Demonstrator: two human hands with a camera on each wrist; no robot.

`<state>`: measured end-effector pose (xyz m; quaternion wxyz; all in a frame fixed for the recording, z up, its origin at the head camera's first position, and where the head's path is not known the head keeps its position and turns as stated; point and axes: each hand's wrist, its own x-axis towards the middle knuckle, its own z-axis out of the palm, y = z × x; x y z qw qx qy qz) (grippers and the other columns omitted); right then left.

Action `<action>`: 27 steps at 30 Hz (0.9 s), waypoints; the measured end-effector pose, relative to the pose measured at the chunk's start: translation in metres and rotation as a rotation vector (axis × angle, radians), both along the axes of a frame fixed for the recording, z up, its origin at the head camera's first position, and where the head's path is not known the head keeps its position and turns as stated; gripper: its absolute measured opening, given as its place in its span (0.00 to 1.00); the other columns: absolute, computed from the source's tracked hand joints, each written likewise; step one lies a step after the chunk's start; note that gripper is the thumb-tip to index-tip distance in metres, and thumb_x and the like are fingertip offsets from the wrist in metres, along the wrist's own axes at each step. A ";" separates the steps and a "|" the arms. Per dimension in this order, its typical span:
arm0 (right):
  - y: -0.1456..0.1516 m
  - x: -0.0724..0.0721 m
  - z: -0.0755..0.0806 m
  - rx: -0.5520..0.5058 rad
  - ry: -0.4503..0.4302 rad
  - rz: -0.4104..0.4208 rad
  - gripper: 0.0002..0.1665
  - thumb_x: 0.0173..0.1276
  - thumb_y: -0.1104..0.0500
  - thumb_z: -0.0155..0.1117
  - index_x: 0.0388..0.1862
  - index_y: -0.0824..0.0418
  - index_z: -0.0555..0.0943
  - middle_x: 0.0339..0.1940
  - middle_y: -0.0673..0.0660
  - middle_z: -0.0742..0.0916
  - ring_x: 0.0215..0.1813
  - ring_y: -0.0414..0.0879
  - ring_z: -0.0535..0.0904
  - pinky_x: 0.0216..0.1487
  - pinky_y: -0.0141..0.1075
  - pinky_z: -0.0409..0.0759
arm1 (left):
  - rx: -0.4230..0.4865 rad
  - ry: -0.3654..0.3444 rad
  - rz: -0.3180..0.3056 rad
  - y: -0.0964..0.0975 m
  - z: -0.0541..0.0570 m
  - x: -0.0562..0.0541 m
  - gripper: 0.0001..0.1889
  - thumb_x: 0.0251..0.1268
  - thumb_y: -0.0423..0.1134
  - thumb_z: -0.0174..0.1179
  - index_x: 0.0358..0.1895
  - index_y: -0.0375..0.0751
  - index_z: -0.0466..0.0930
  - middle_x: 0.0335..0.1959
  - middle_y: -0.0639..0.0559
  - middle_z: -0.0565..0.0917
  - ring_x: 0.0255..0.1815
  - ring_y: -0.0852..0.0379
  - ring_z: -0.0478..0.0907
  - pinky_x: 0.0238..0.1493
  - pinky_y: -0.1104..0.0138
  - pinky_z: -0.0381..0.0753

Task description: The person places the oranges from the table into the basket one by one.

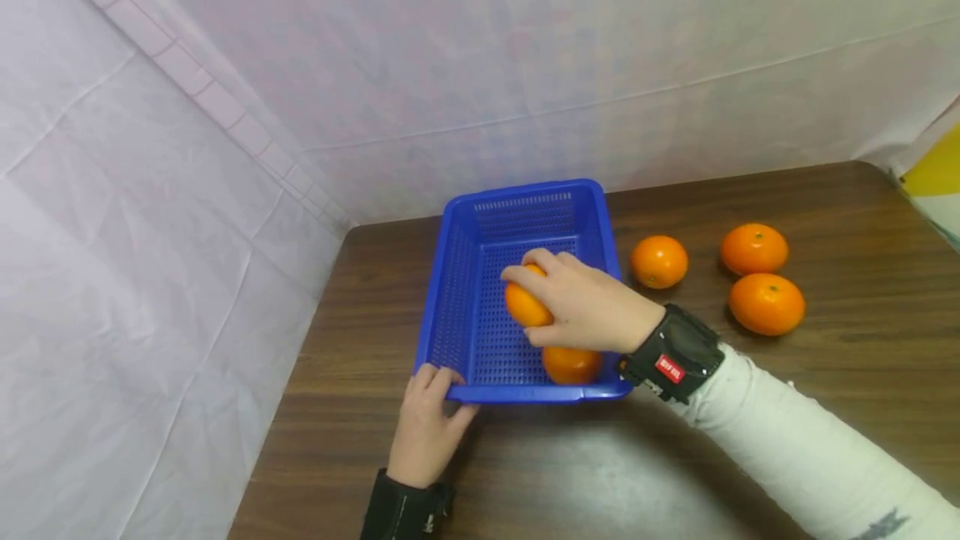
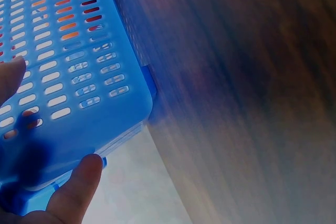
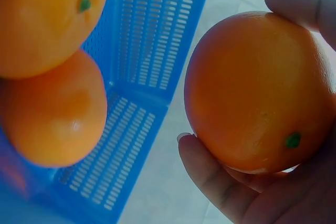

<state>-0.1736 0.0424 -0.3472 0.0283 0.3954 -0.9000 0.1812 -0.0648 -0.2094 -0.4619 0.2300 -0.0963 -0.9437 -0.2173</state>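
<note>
A blue plastic basket [image 1: 453, 290] with slotted walls stands on the wooden table. At its near left corner my left hand [image 1: 429, 423] grips the rim, fingers over the edge and thumb outside; the left wrist view shows its thumb [image 2: 79, 184] against the basket wall. My right hand [image 1: 585, 302] holds an orange [image 1: 525, 297] over the inside of the basket, fingers and thumb spread round it. A green stem mark shows on this orange [image 3: 252, 93] in the right wrist view. Another orange [image 1: 572, 365] lies in the near right corner, partly covered by my hand and wrist.
On the table right of the basket lie three more oranges: one [image 1: 659, 262] close to the basket, two [image 1: 753, 249] close together farther right. White cloth [image 1: 480, 57] hangs behind the table and at the left. Something yellow [image 1: 933, 161] shows at the far right.
</note>
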 end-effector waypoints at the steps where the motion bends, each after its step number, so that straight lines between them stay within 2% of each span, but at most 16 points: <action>1: -0.003 0.000 0.000 0.005 -0.003 0.005 0.41 0.59 0.45 0.68 0.72 0.52 0.70 0.62 0.58 0.78 0.49 0.53 0.77 0.46 0.42 0.78 | 0.000 0.004 0.000 0.000 0.000 0.000 0.18 0.43 0.38 0.79 0.34 0.47 0.77 0.32 0.56 0.73 0.35 0.59 0.70 0.37 0.64 0.75; 11: -0.023 -0.002 -0.006 0.065 -0.035 0.076 0.40 0.62 0.45 0.68 0.73 0.49 0.69 0.65 0.57 0.76 0.50 0.51 0.76 0.42 0.39 0.80 | -0.013 0.007 -0.001 0.003 0.000 0.002 0.19 0.43 0.38 0.79 0.34 0.47 0.77 0.33 0.56 0.72 0.35 0.58 0.71 0.37 0.64 0.75; 18: -0.027 -0.005 -0.009 0.146 -0.015 0.112 0.40 0.63 0.43 0.68 0.74 0.48 0.69 0.65 0.58 0.76 0.49 0.50 0.77 0.41 0.40 0.83 | -0.009 -0.009 0.004 0.005 0.001 0.002 0.18 0.44 0.38 0.79 0.35 0.47 0.77 0.33 0.56 0.72 0.35 0.58 0.70 0.37 0.64 0.74; 27: -0.039 -0.007 -0.022 0.255 -0.060 0.161 0.42 0.65 0.40 0.66 0.76 0.47 0.67 0.70 0.59 0.75 0.57 0.55 0.79 0.54 0.49 0.83 | -0.017 0.020 -0.009 0.004 -0.001 0.001 0.19 0.42 0.37 0.80 0.35 0.47 0.76 0.33 0.55 0.71 0.35 0.58 0.70 0.37 0.64 0.74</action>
